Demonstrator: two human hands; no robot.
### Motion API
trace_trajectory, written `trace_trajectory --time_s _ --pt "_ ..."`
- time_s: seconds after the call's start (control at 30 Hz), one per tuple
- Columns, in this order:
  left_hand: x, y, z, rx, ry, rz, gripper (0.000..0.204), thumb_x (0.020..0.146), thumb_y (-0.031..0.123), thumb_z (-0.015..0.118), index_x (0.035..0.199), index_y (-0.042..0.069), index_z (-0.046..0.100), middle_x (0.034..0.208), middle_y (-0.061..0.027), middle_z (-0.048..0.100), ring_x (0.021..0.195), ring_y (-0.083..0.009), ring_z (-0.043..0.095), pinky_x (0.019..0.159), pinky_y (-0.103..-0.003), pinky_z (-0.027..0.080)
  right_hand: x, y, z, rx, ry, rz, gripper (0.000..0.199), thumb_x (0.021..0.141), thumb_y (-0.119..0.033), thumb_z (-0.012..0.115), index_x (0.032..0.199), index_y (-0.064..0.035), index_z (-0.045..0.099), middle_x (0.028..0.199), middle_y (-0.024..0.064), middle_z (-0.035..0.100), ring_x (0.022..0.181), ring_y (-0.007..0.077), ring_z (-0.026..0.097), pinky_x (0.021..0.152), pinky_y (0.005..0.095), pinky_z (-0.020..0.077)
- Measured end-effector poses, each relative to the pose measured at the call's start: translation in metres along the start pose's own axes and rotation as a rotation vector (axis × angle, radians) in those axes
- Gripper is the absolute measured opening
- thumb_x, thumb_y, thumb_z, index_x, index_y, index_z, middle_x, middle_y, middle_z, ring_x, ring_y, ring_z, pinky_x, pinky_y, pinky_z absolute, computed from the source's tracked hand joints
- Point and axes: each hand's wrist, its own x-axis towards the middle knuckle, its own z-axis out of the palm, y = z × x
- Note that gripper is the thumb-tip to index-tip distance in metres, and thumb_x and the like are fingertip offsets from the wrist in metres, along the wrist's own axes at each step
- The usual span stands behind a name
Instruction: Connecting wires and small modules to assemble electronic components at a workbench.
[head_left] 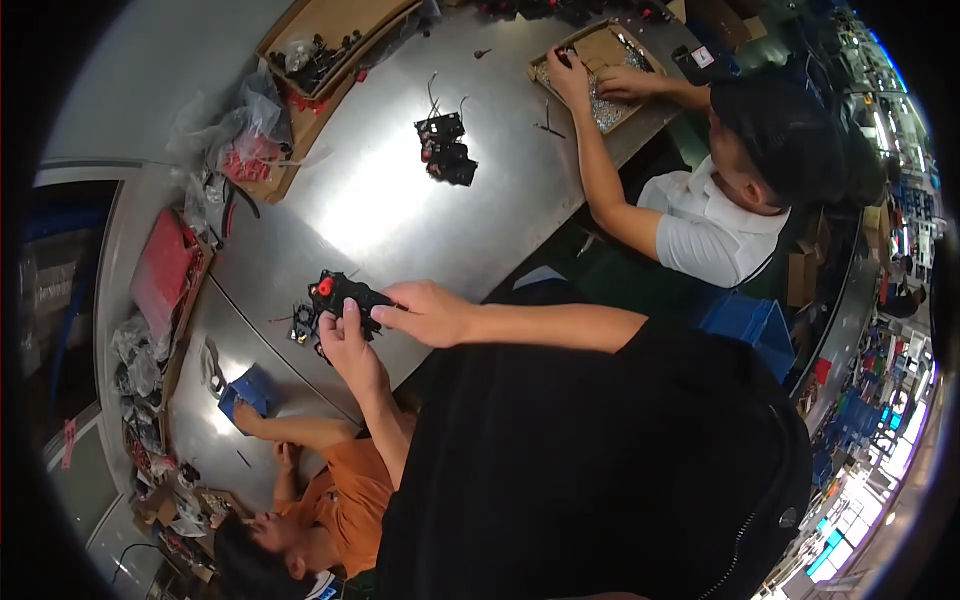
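Between my two hands is a black plastic assembly with a red round knob (340,291), held over the metal table. My left hand (347,338) grips its near side, with the thumb pressed up against it. On its right end my right hand (425,310) is closed, thumb on top and the other fingers partly hidden behind. Just left of it, a dark part with a fan-like round piece (301,322) shows; whether it is joined to the held assembly, I cannot tell. Farther off on the table lie black assemblies with loose wires (447,150).
A co-worker in white (712,220) reaches into a cardboard tray of small metal parts (612,122) at the far right. Another in orange (345,505) has a hand at a blue bin (250,388). Boxes with bagged red parts (262,150) line the table's left edge.
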Motion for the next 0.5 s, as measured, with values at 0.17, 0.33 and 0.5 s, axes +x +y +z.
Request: trace_trajectory --time_s 0.17,0.33,0.5 --pt "0.01 -0.033 -0.018 -0.012 -0.018 -0.152 0.014 0.096 0.02 0.053 0.094 0.006 0.056 0.082 -0.003 0.062 0.069 -0.0119 0.057 0.06 -0.025 0.044 -0.004 0.025 -0.086 -0.264 0.387 -0.111 0.025 0.093 -0.024 0.059 0.102 -0.0015 0.065 0.084 0.0109 0.062 0.077 0.0211 0.061 0.072 0.0329 0.0486" --pt "0.006 -0.024 0.009 -0.499 -0.002 -0.467 0.029 0.094 0.033 0.05 0.095 0.005 0.058 0.078 -0.0032 0.054 0.078 -0.017 0.054 0.067 -0.031 0.041 0.002 0.087 -0.226 -0.154 1.034 0.126 0.024 0.089 -0.023 0.061 0.096 -0.0004 0.066 0.081 0.0131 0.067 0.076 0.0196 0.063 0.071 0.0324 0.0493" --pt "0.013 -0.038 0.038 -0.628 -0.318 -0.564 0.032 0.086 0.03 0.056 0.103 0.003 0.059 0.086 -0.0049 0.056 0.084 -0.0198 0.053 0.078 -0.033 0.041 0.0 0.134 -0.331 -0.123 1.411 0.066 0.022 0.087 -0.019 0.062 0.091 0.0028 0.065 0.079 0.0117 0.068 0.073 0.0183 0.062 0.069 0.0307 0.0491"
